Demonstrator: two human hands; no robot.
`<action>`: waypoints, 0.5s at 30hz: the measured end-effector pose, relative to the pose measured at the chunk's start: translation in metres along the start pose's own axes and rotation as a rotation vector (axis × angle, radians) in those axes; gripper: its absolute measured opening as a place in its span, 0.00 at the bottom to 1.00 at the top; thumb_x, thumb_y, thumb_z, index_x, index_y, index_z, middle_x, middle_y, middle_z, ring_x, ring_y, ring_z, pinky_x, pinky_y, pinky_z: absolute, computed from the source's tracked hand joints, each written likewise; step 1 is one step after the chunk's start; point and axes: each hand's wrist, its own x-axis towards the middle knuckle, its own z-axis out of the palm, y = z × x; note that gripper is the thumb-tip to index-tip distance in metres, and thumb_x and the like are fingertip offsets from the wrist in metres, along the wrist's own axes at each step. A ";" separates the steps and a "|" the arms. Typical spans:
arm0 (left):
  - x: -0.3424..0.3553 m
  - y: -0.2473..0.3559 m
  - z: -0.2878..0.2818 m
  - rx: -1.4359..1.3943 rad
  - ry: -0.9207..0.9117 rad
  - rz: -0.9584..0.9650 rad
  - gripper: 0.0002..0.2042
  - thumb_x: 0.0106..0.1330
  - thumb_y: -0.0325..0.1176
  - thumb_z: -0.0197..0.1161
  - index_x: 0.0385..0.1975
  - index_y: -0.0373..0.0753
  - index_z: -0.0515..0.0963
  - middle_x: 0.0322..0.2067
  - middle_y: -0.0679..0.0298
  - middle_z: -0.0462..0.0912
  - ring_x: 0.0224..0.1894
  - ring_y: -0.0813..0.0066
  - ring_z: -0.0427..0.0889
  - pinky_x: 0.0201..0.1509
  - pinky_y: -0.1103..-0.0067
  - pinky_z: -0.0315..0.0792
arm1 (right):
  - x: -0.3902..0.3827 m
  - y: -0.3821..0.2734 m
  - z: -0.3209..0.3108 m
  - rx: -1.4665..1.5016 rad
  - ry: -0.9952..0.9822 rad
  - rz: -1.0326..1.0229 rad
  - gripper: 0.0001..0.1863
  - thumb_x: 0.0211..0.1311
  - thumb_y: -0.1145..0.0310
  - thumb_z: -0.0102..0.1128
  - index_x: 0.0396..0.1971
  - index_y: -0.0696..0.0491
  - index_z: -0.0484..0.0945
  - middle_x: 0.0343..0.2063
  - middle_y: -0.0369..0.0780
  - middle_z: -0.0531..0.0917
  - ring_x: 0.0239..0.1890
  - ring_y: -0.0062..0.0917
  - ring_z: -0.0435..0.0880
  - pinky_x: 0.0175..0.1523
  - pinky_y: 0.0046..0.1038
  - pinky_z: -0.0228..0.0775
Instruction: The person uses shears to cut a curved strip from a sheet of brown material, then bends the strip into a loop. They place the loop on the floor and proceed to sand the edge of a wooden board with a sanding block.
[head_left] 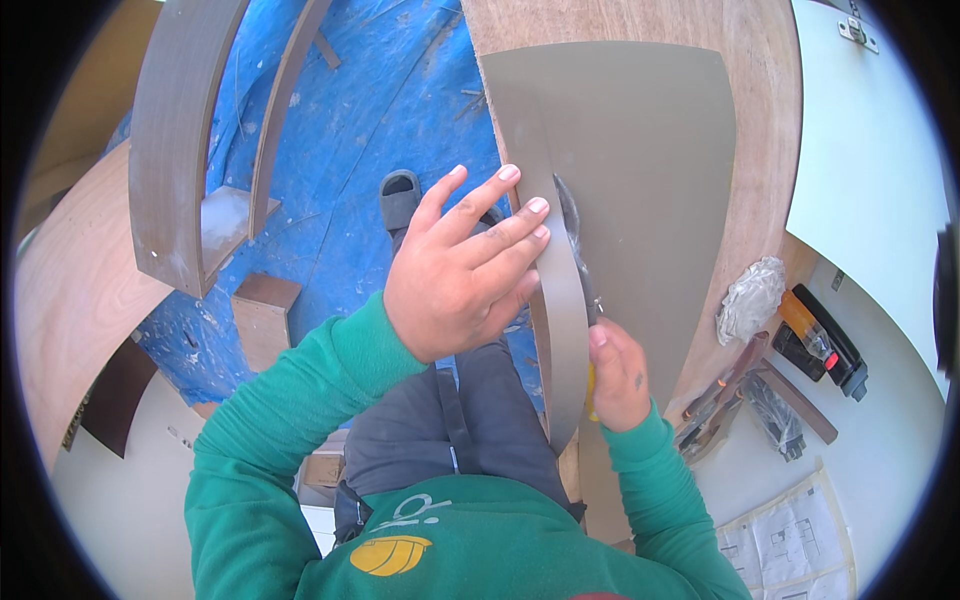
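Splayed left hand (pixel 460 268) touches strip (pixel 567 320); right hand (pixel 619 377) clasps tool (pixel 570 215).

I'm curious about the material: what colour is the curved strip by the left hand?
The strip by the left hand is plain grey-brown; the head view shows it.

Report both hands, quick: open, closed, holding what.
Left hand: open, fingers extended against the grey-brown strip.
Right hand: closed around a yellow-handled cutting tool.
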 end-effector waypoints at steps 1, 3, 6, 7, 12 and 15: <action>0.000 0.000 0.000 -0.001 -0.001 0.001 0.19 0.54 0.30 0.74 0.49 0.38 0.85 0.57 0.63 0.84 0.70 0.53 0.73 0.73 0.48 0.62 | 0.002 0.004 0.000 -0.015 0.006 -0.016 0.27 0.79 0.48 0.48 0.35 0.60 0.77 0.24 0.35 0.74 0.29 0.19 0.70 0.35 0.26 0.66; 0.000 0.000 -0.001 -0.004 -0.005 0.005 0.19 0.54 0.30 0.74 0.49 0.38 0.85 0.57 0.63 0.84 0.70 0.53 0.73 0.72 0.47 0.62 | 0.004 0.005 -0.001 -0.015 0.005 -0.026 0.27 0.79 0.48 0.48 0.35 0.61 0.77 0.24 0.35 0.73 0.29 0.19 0.69 0.35 0.26 0.65; 0.001 0.000 -0.003 -0.012 -0.009 0.010 0.20 0.54 0.30 0.74 0.49 0.38 0.85 0.57 0.63 0.83 0.70 0.53 0.73 0.72 0.47 0.62 | 0.005 0.000 -0.001 0.012 -0.010 -0.011 0.27 0.79 0.48 0.48 0.35 0.61 0.77 0.24 0.35 0.73 0.29 0.19 0.68 0.36 0.26 0.64; 0.001 0.000 -0.003 -0.015 -0.008 0.011 0.20 0.54 0.30 0.74 0.49 0.38 0.85 0.57 0.63 0.83 0.70 0.52 0.73 0.72 0.47 0.62 | 0.005 -0.002 -0.001 0.009 -0.009 -0.010 0.27 0.79 0.48 0.48 0.35 0.61 0.77 0.24 0.35 0.73 0.29 0.19 0.68 0.36 0.26 0.64; 0.002 0.000 -0.005 -0.023 -0.009 0.007 0.20 0.54 0.29 0.75 0.49 0.38 0.85 0.57 0.63 0.83 0.70 0.52 0.73 0.73 0.47 0.62 | 0.006 -0.006 0.002 0.003 0.006 -0.032 0.26 0.80 0.49 0.48 0.34 0.61 0.77 0.23 0.35 0.73 0.28 0.19 0.69 0.34 0.26 0.65; 0.002 0.000 -0.005 -0.031 -0.010 0.004 0.20 0.53 0.29 0.75 0.49 0.38 0.85 0.57 0.62 0.84 0.69 0.52 0.73 0.73 0.47 0.62 | 0.006 -0.011 0.003 0.031 -0.001 -0.025 0.26 0.80 0.50 0.48 0.34 0.60 0.77 0.22 0.35 0.74 0.26 0.18 0.71 0.33 0.26 0.66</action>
